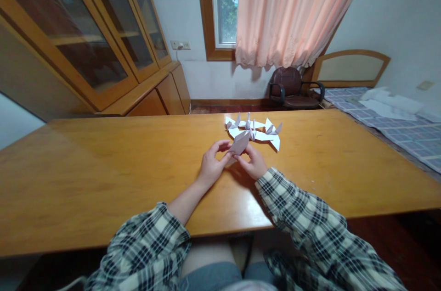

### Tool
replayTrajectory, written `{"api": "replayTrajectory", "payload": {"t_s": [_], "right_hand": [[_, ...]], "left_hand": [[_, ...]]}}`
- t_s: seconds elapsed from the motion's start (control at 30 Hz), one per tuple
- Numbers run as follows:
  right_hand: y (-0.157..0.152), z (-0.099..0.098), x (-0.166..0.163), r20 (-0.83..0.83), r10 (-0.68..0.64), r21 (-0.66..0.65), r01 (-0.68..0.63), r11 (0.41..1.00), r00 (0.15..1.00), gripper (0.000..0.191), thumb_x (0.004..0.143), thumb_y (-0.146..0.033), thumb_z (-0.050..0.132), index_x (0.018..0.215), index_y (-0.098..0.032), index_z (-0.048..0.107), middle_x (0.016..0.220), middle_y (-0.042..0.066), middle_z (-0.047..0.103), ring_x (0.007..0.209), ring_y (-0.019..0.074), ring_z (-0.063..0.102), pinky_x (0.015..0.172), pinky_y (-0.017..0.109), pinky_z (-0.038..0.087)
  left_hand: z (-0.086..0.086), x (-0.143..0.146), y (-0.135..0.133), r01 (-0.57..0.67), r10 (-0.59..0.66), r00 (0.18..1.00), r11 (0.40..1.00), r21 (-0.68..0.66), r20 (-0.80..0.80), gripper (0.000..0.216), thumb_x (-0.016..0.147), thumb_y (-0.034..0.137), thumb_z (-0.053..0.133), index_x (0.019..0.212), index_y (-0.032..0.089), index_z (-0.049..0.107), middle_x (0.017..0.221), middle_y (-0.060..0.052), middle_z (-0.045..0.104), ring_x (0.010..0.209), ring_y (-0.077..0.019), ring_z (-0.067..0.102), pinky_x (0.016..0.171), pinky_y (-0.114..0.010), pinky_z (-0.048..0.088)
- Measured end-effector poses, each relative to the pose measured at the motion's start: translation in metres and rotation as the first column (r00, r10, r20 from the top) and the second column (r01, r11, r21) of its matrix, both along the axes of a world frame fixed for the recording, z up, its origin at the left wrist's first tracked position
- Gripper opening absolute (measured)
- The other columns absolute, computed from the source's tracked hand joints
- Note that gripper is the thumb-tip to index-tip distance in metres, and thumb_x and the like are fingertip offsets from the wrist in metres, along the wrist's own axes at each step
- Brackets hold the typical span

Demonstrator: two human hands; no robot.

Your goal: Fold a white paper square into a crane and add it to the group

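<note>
A folded piece of white paper is held up between my two hands, just above the table. My left hand grips its left side, with the thumb at the lower edge and the fingers curved behind. On the other side, my right hand pinches the lower right part between thumb and fingers. Right behind the held paper stand several white paper cranes in a cluster, their wings spread and pointed tips up. The held paper hides part of them.
The wooden table stretches wide to both sides. Tiny white scraps lie to the right. Beyond the table are a brown armchair, a bed on the right and a glass-doored cabinet on the left.
</note>
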State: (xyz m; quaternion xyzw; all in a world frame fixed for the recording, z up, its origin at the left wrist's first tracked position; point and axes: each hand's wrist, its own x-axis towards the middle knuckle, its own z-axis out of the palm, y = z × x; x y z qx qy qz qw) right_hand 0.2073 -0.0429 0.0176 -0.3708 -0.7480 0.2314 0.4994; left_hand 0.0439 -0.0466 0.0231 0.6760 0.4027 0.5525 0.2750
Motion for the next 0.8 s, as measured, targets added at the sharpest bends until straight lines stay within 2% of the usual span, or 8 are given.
{"api": "replayTrajectory", "payload": {"t_s": [0.17, 0.33, 0.5, 0.67, 0.8], "right_hand": [[0.001, -0.004, -0.002, -0.055, 0.006, 0.003, -0.006, 1.0, 0.998, 0.023, 0.082, -0.028, 0.06, 0.103, -0.02, 0.055, 0.089, 0.006, 0.062, 0.074, 0.0172, 0.057, 0.069, 0.034, 0.05], [0.005, -0.009, -0.005, -0.221, 0.063, -0.108, -0.088, 0.99, 0.973, 0.033, 0.08, -0.033, 0.064, 0.108, -0.021, 0.053, 0.097, 0.006, 0.061, 0.083, 0.0178, 0.06, 0.075, 0.035, 0.052], [0.003, -0.005, -0.004, -0.153, 0.038, -0.137, -0.06, 0.989, 0.987, 0.02, 0.08, -0.03, 0.062, 0.096, -0.018, 0.062, 0.087, 0.006, 0.065, 0.076, 0.0176, 0.06, 0.075, 0.037, 0.052], [0.002, 0.002, 0.001, -0.045, -0.021, -0.033, 0.02, 0.999, 0.999, 0.01, 0.081, -0.026, 0.06, 0.086, -0.018, 0.065, 0.082, 0.006, 0.065, 0.074, 0.0183, 0.058, 0.072, 0.037, 0.05], [0.002, 0.009, 0.003, -0.029, -0.014, 0.08, 0.017, 0.997, 0.999, 0.008, 0.081, -0.022, 0.059, 0.086, -0.021, 0.066, 0.096, 0.008, 0.065, 0.092, 0.0215, 0.059, 0.086, 0.042, 0.048]], "left_hand": [[0.005, -0.002, -0.001, -0.013, 0.026, 0.991, 0.995, 0.096, -0.13, 0.027, 0.082, 0.03, 0.064, 0.107, 0.022, 0.067, 0.104, -0.006, 0.069, 0.095, -0.019, 0.063, 0.088, -0.035, 0.051], [0.004, -0.003, -0.002, -0.018, 0.033, 0.988, 0.995, 0.103, -0.15, 0.024, 0.083, 0.027, 0.061, 0.106, 0.021, 0.068, 0.105, -0.006, 0.069, 0.097, -0.0198, 0.063, 0.091, -0.036, 0.05], [0.003, -0.003, -0.001, 0.001, 0.014, 0.988, 0.995, 0.098, -0.152, 0.022, 0.081, 0.023, 0.062, 0.103, 0.021, 0.065, 0.101, -0.006, 0.067, 0.093, -0.0181, 0.061, 0.086, -0.034, 0.05], [0.0, -0.001, 0.002, -0.003, 0.005, 0.999, 0.998, 0.063, -0.041, 0.018, 0.079, 0.028, 0.066, 0.093, 0.019, 0.061, 0.093, -0.005, 0.061, 0.086, -0.0158, 0.059, 0.08, -0.03, 0.051], [-0.002, -0.001, 0.002, 0.024, -0.023, 1.0, 0.998, 0.059, -0.019, 0.018, 0.078, 0.029, 0.067, 0.09, 0.019, 0.058, 0.091, -0.004, 0.058, 0.085, -0.0147, 0.058, 0.08, -0.029, 0.052]]}}
